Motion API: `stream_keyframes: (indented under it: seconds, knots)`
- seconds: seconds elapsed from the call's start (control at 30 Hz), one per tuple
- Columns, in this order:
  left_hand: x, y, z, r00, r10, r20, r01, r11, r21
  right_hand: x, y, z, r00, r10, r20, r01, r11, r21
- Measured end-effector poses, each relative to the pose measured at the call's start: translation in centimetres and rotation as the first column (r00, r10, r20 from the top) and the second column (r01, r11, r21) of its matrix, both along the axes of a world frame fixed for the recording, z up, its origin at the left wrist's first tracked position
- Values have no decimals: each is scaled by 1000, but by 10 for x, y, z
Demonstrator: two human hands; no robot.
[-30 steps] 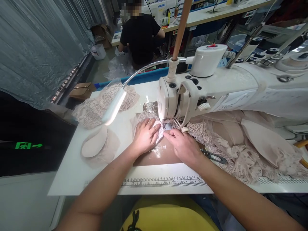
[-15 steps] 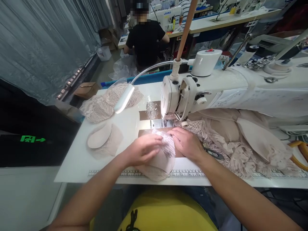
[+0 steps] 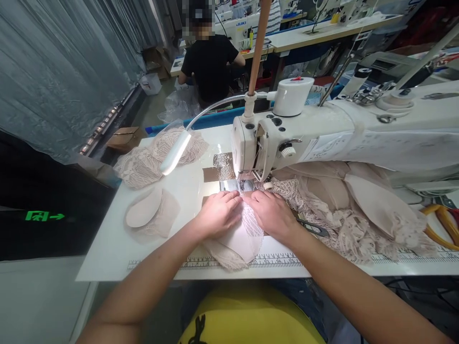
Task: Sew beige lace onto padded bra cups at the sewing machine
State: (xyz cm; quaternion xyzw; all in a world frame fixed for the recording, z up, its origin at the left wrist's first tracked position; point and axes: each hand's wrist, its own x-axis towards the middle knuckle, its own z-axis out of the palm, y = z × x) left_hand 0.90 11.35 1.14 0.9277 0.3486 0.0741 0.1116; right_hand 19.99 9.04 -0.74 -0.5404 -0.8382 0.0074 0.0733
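A pale pink lace cup piece lies on the machine bed, its far edge just in front of the presser foot. My left hand rests over its left side, fingers together and pressed on the fabric near the foot; its thumb is hidden. On the right, my right hand has curled fingers pinching the lace's upper edge. The fingertips of both hands nearly meet below the needle of the white sewing machine. Black-handled snips lie beside my right wrist.
More lace and cup pieces are heaped under the machine arm. A loose cup and a lace pile sit at left. A lamp arches over the table. Orange-handled scissors lie far right. A co-worker sits beyond.
My left hand has moved forward and come down from above the fabric onto it, close to the foot. My right hand stays at the lace edge. The view has shifted slightly.
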Motion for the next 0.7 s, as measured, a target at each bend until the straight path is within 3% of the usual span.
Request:
stream_keyframes:
  seconds: [0.1,0.5,0.7]
  knots:
    - [1,5,-1,999,16,-45,-16,1000,9,-1,1,-2,1000,-23,3,23,1000,-4]
    - [-2,37,-4,989,-126,-82,126,992,-4,-7,5,-3,992,-126,-8,126,992,2]
    - [-9,50,-1,974,-189,-124,185,982,-42,-2,7,-5,997,-28,-70,30,999,27]
